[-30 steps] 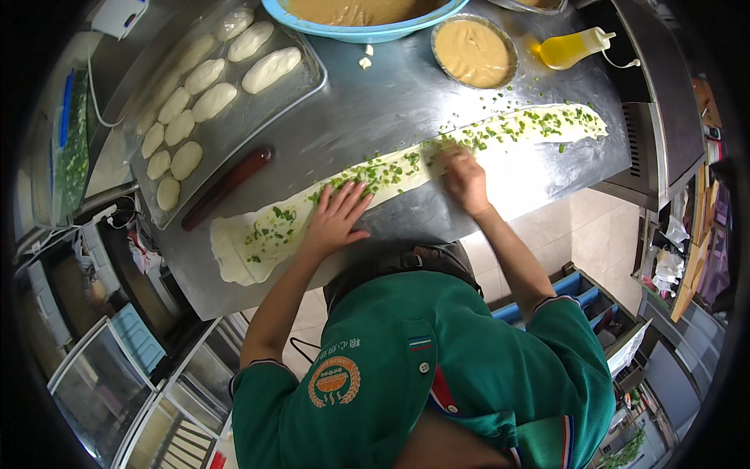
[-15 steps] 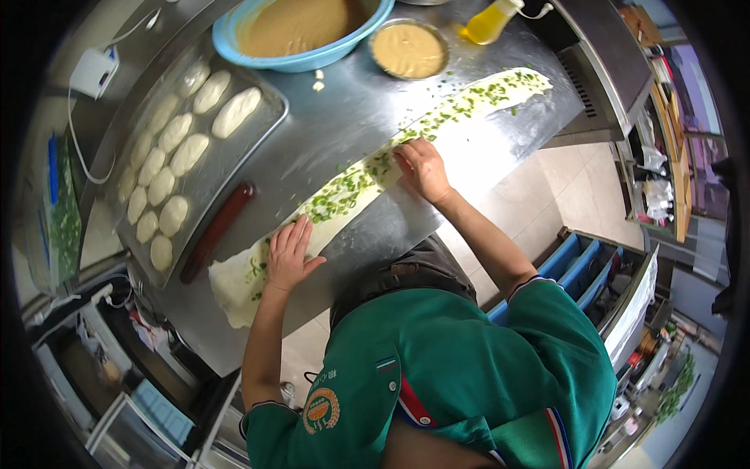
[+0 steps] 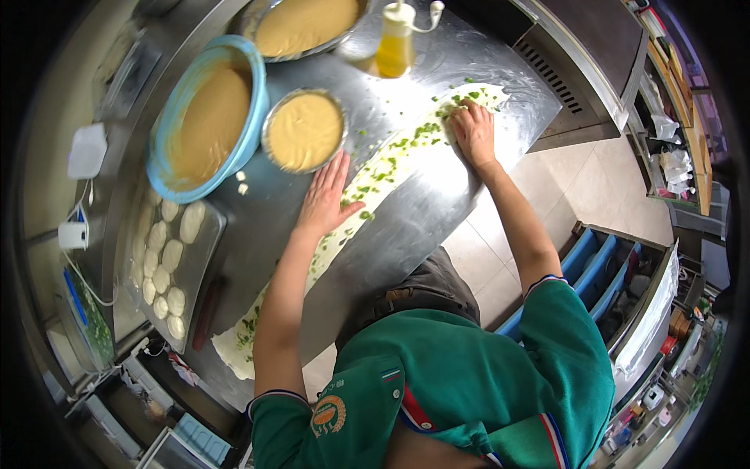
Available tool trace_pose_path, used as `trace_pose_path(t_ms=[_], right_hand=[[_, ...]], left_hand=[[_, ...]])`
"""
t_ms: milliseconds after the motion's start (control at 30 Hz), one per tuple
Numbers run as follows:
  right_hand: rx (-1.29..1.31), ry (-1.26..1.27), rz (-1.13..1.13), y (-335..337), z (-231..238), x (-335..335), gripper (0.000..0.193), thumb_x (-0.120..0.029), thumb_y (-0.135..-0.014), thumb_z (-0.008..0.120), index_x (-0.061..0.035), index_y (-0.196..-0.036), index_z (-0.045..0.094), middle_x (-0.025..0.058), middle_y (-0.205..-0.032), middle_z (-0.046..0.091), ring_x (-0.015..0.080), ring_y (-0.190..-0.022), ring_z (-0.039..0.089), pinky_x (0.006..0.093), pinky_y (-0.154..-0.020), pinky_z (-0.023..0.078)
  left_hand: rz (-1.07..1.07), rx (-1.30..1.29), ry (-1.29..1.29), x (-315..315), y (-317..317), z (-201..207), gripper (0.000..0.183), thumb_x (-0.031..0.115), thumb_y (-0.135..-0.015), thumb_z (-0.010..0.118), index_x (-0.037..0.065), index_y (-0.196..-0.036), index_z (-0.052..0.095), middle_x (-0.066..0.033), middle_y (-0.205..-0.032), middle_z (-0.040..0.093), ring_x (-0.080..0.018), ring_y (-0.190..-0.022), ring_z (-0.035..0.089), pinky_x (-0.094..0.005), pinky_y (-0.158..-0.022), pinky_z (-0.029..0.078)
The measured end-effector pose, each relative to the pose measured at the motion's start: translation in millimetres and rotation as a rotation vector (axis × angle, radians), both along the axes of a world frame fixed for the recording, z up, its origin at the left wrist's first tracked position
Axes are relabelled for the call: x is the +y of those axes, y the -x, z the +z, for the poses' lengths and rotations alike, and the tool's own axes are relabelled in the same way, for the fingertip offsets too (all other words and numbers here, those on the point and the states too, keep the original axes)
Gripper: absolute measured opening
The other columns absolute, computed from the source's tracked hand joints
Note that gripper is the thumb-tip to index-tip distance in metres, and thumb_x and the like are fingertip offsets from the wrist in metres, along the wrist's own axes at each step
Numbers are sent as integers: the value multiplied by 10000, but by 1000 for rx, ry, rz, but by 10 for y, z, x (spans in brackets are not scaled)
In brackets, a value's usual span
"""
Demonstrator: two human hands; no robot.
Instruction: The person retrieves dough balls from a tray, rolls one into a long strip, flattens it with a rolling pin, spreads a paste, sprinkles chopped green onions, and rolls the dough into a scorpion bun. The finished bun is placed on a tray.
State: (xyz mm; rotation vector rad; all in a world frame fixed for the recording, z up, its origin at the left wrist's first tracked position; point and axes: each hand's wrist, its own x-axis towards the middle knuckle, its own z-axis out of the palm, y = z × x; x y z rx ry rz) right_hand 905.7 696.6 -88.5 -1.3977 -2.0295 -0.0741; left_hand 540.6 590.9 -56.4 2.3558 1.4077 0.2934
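Observation:
A long, thin strip of pale dough strewn with chopped scallions runs diagonally across the metal table, from lower left to upper right. My left hand lies flat with fingers stretched out, at the strip's far edge and beside a round metal bowl of tan paste. Its thumb reaches over the scallions, and my left forearm covers part of the strip. Near the strip's right end, my right hand has its fingers curled and closed at the dough's near edge; the thumb is hidden.
A blue basin and a larger metal bowl hold tan paste at the back. An oil bottle stands behind the strip. Left are a tray of several dough pieces and a dark red rolling pin. Blue bins stand right.
My right hand has moved along the strip toward its right end. My left hand has slid up and right, beside the paste bowl. The view has shifted, bringing another bowl into sight.

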Motion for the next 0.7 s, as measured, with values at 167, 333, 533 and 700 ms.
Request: trace_pose_path(t_ms=[167, 333, 533, 700], right_hand=[[193, -23, -2, -461, 58, 371, 147, -49, -830, 740, -57, -970, 696, 109, -1043, 669, 321, -980, 605, 411, -868, 483], [478, 109, -118, -764, -48, 449, 144, 30, -831, 677, -10, -965, 641, 129, -1053, 634, 309, -942, 615, 386, -833, 511], [656, 304, -320, -867, -113, 623, 174, 41, -832, 645, 2, -1001, 643, 138, -1117, 599, 303, -950, 604, 367, -819, 520], [335, 247, -307, -826, -25, 649, 228, -30, -840, 699, -29, -1067, 688, 133, -1133, 610, 320, -1048, 558, 416, -914, 472]], left_hand=[[51, -65, -19, 624, -530, -201, 1050, 457, -867, 705, 21, -1609, 104, -212, -1678, 74, -384, -1547, 111, -491, -1247, 148], [105, 63, -97, 1132, -864, -261, 1060, 506, -863, 685, 8, -1605, 113, -229, -1675, 76, -401, -1548, 94, -500, -1250, 109], [-84, 7, 27, 1380, -1543, -163, 1046, 551, -872, 672, 13, -1602, 150, -173, -1679, 142, -316, -1555, 140, -465, -1262, 119], [-200, -115, 16, 1617, -2323, -171, 1039, 576, -868, 671, 14, -1594, 184, -171, -1670, 173, -307, -1547, 170, -466, -1258, 158]])
